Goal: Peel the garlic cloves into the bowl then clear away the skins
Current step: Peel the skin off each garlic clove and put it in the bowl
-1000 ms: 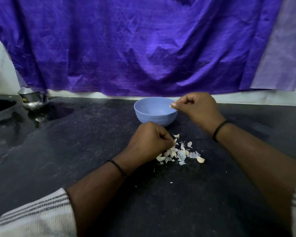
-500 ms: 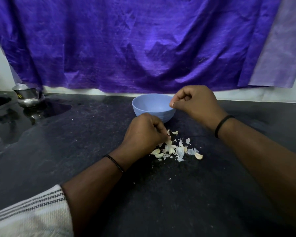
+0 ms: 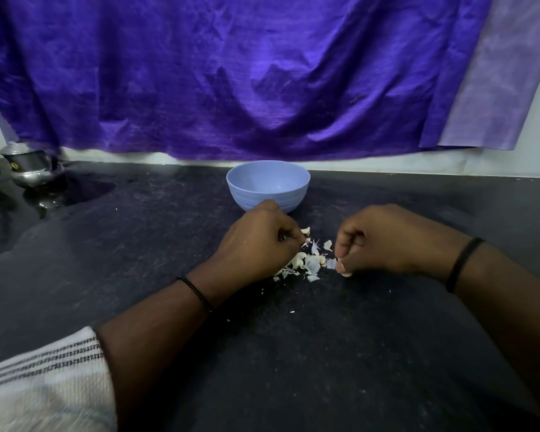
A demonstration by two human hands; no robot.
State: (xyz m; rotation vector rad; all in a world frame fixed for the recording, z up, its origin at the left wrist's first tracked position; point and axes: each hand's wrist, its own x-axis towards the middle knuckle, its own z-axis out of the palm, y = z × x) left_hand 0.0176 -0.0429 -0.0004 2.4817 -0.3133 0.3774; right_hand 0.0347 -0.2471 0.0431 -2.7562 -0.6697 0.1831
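Pinching at the garlic pile (image 3: pixel 306 260): left hand (image 3: pixel 259 241) fingers (image 3: pixel 289 233) curled, tips at a scrap of skin on the pile's left edge. Right hand (image 3: pixel 387 241) fingers curled too, thumb and forefinger nipped on a garlic clove (image 3: pixel 345 273) at the pile's right edge. Pile of cloves and loose skins sits on the dark worktop (image 3: pixel 293 369) between both hands. Blue bowl (image 3: pixel 268 185) just behind the pile. Steel pot (image 3: pixel 28 166) far left of bowl, purple cloth (image 3: pixel 231 73) hanging behind it.
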